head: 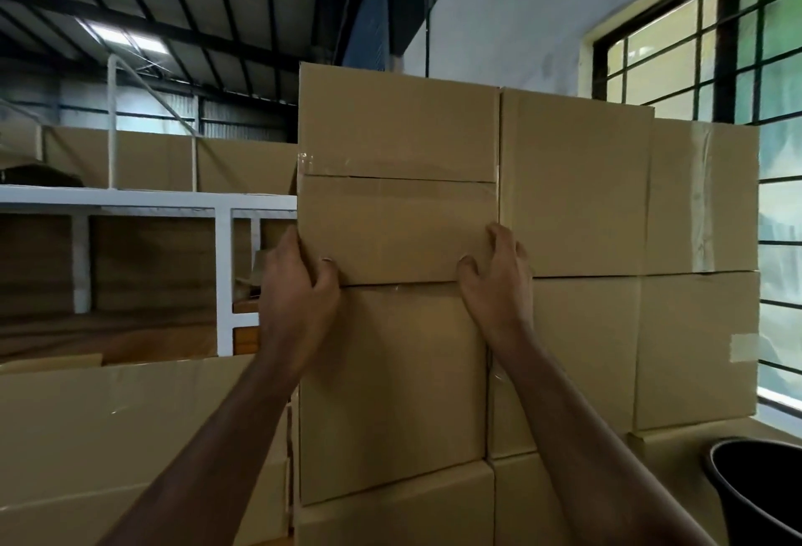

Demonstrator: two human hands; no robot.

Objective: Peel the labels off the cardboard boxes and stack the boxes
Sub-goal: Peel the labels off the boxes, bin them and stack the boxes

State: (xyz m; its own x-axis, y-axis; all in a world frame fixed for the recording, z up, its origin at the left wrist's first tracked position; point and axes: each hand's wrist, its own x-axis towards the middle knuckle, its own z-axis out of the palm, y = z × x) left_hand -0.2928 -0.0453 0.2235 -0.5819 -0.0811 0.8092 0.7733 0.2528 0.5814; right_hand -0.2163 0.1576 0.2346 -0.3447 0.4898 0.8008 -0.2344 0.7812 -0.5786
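A plain brown cardboard box (397,172), taped across its front seam, sits on top of a stack of boxes (390,385) straight ahead at head height. My left hand (299,285) grips its lower left corner, thumb on the front face and fingers round the side. On the lower right edge my right hand (499,280) holds the box, with the fingertips in the gap beside the neighbouring box (573,185). No label shows on the faces in view.
More stacked boxes (698,350) fill the right, up to a barred window (777,68). A black bucket (755,489) stands at the lower right. A low box (139,437) lies at the left, with a white metal rack (221,276) behind it.
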